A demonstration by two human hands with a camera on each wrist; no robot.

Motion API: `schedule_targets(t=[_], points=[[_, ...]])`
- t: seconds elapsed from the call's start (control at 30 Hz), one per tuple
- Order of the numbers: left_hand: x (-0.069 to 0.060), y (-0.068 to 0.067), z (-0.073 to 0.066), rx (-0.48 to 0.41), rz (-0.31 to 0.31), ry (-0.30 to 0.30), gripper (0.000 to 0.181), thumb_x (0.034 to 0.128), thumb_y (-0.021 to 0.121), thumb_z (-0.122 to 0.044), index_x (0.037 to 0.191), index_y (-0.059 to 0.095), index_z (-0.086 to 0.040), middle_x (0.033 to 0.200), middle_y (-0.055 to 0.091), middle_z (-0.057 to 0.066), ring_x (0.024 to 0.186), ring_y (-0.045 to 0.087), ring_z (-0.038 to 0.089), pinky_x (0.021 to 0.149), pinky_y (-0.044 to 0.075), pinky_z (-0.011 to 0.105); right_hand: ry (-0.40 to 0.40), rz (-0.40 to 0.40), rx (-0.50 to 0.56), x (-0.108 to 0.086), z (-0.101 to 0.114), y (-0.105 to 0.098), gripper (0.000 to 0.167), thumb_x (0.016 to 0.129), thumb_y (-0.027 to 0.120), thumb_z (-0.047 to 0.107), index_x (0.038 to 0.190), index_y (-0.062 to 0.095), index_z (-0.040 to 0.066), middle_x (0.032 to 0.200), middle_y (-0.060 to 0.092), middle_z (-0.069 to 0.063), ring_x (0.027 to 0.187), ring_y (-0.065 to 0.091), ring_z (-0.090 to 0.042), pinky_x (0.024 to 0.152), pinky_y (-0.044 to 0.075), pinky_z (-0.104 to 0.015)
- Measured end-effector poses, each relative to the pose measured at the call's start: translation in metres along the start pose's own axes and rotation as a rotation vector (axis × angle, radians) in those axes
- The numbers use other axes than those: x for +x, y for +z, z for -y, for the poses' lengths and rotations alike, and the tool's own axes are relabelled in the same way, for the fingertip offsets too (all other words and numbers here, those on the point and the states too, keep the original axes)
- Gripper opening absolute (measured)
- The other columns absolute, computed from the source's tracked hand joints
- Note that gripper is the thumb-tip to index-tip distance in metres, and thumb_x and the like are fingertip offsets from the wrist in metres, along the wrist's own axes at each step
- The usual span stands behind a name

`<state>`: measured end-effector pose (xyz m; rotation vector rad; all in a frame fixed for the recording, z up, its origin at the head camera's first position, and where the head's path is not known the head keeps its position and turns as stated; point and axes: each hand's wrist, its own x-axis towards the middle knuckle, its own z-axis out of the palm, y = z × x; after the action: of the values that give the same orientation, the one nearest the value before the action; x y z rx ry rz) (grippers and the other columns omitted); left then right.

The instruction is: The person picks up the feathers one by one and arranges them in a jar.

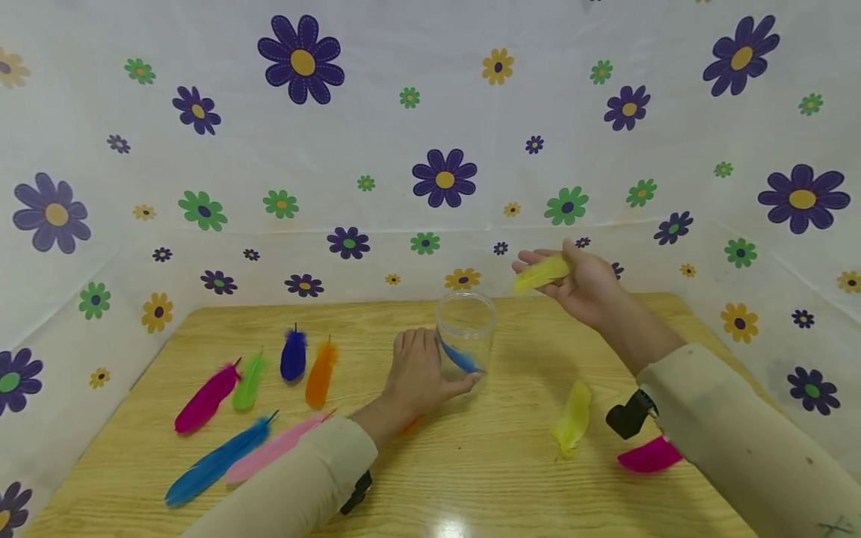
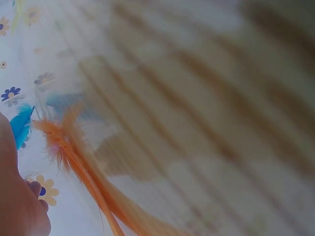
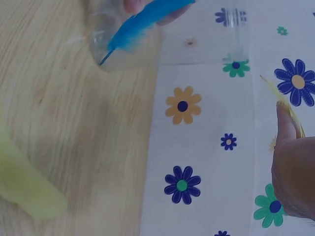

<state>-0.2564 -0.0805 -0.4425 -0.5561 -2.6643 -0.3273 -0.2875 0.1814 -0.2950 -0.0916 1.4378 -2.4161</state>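
A clear plastic jar (image 1: 466, 317) stands upright on the table, its mouth uncovered. Inside it a blue feather (image 1: 460, 356) leans at a slant. My left hand (image 1: 418, 377) grips the jar's left side low down, the thumb across its front. Off to the jar's upper right, in the air, my right hand (image 1: 580, 288) pinches a yellow feather (image 1: 543, 272) by the thumb, palm turned up. In the right wrist view that yellow feather (image 3: 295, 118) appears nearly edge-on. Under my left wrist lies an orange feather (image 2: 93, 182), mostly hidden from the head view.
On the left lie magenta (image 1: 207, 397), green (image 1: 249, 382), dark blue (image 1: 293, 357), orange (image 1: 320, 375), blue (image 1: 218, 461) and pink feathers (image 1: 276, 448). On the right are another yellow feather (image 1: 573, 418) and a magenta feather (image 1: 649, 456). A flowered cloth (image 1: 377, 134) surrounds the wooden table (image 1: 498, 478).
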Motion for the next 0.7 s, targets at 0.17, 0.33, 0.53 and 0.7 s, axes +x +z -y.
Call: schedule_targets(t=[0.17,0.33,0.53,0.7], points=[[-0.001,0.001,0.001,-0.003,-0.014,-0.003,0.088,0.0768,0.062,-0.077,0.114,0.054,0.002,0.1,0.055,0.011,0.095,0.046,0.027,0.092,0.035,0.043,0.0,0.011,0.017,0.004,-0.002,0.012,0.066,0.109,0.018,0.04,0.156,0.013,-0.006,0.162,0.024,-0.022,0.146,0.034,-0.036,0.116,0.031,-0.041],[-0.001,0.0,0.0,-0.023,0.008,-0.011,0.09,0.0772,0.061,-0.077,0.119,0.053,0.002,0.103,0.056,0.011,0.098,0.047,0.028,0.094,0.034,0.044,0.006,0.026,-0.042,0.007,-0.01,0.022,0.064,0.109,0.015,0.038,0.155,0.014,-0.008,0.16,0.027,-0.024,0.145,0.036,-0.037,0.116,0.031,-0.041],[-0.001,-0.002,-0.001,-0.021,0.017,-0.017,0.09,0.0771,0.061,-0.078,0.12,0.053,0.001,0.103,0.056,0.011,0.098,0.047,0.027,0.094,0.034,0.044,0.034,0.024,-0.075,0.01,-0.018,0.03,0.063,0.11,0.016,0.038,0.155,0.015,-0.006,0.159,0.031,-0.024,0.144,0.038,-0.039,0.116,0.033,-0.043],[-0.001,-0.002,-0.001,-0.033,0.016,-0.014,0.089,0.0773,0.062,-0.077,0.119,0.053,0.001,0.102,0.055,0.01,0.097,0.046,0.027,0.094,0.034,0.044,0.058,0.051,-0.081,0.011,-0.023,0.037,0.063,0.11,0.017,0.038,0.156,0.015,-0.005,0.158,0.031,-0.025,0.144,0.037,-0.04,0.115,0.034,-0.043]])
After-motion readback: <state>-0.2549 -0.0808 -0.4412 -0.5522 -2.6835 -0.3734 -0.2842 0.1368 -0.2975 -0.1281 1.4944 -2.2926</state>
